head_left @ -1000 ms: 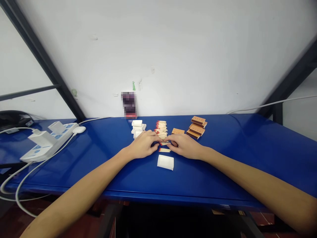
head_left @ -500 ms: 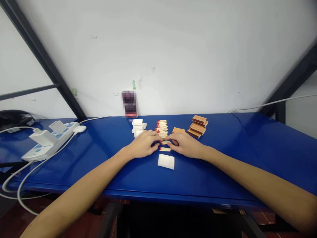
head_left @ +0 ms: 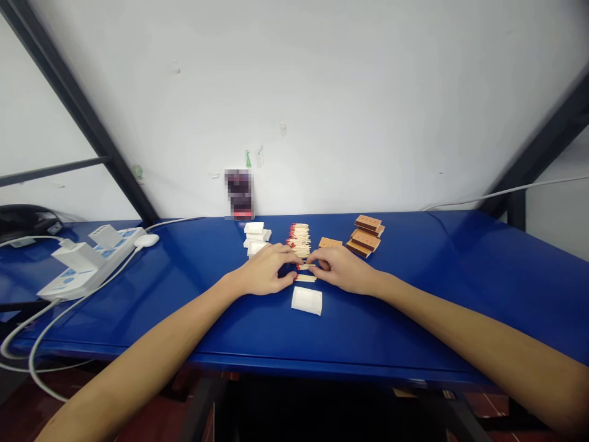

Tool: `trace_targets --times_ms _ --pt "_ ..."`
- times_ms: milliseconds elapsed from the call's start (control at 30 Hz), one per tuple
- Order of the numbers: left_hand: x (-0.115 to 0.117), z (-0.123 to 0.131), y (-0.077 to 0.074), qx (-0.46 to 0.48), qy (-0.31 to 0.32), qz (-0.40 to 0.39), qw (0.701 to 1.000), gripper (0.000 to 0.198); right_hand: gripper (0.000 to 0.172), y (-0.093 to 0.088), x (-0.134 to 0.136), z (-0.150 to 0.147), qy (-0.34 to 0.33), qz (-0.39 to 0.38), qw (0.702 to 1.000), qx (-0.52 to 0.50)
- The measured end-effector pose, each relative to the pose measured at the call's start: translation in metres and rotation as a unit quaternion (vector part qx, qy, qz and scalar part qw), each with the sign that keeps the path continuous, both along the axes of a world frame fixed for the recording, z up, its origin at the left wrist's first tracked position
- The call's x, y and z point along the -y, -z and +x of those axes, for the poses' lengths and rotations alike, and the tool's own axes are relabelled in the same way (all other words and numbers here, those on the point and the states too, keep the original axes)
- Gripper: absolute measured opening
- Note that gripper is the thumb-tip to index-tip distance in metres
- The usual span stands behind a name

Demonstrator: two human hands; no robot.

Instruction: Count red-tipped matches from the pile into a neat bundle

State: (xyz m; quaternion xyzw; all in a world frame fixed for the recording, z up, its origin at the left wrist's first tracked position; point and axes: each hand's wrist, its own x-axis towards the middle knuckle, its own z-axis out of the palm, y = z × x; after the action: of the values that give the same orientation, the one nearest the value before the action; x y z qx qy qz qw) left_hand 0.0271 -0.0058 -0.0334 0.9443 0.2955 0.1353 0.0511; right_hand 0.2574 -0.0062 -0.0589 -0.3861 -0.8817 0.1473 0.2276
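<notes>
Both my hands meet over a small row of red-tipped matches (head_left: 305,267) on the blue table. My left hand (head_left: 267,270) has its curled thumb and forefinger at the red heads. From the other side, the fingers of my right hand (head_left: 343,270) close on the plain stick ends. Just nearer to me lies another small group of matches (head_left: 306,279), with my left thumb close to its heads. A white matchbox tray (head_left: 307,301) rests in front of them. Beyond my hands spreads a larger pile of matches (head_left: 300,236).
White matchbox trays (head_left: 256,230) are stacked behind my left hand. Orange matchbox sleeves (head_left: 365,236) pile up at the right, with a single sleeve (head_left: 330,243) nearer. A power strip (head_left: 87,264) with cables sits left. A blurred-out box (head_left: 240,193) leans on the wall.
My hands stay around the same small row of matches, with only slight finger movement. The whole view has shifted a little.
</notes>
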Motion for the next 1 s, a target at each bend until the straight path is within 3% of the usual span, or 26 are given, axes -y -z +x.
trace_targets --times_ms 300,733,1000 --pt "-0.0042 -0.0001 0.0022 -0.001 -0.007 0.020 1.000 0.030 0.023 0.0010 0.0003 0.0000 0.005 -0.003 1.000 -0.019" --pt "-0.0083 -0.0015 0.0048 -0.019 -0.048 0.046 0.998 0.035 0.033 -0.0002 0.0034 0.0025 -0.049 -0.001 0.999 -0.019" --pt "-0.0082 -0.0009 0.0049 -0.022 -0.056 0.043 0.997 0.032 0.025 0.0006 0.0040 0.0019 -0.026 0.011 0.999 -0.015"
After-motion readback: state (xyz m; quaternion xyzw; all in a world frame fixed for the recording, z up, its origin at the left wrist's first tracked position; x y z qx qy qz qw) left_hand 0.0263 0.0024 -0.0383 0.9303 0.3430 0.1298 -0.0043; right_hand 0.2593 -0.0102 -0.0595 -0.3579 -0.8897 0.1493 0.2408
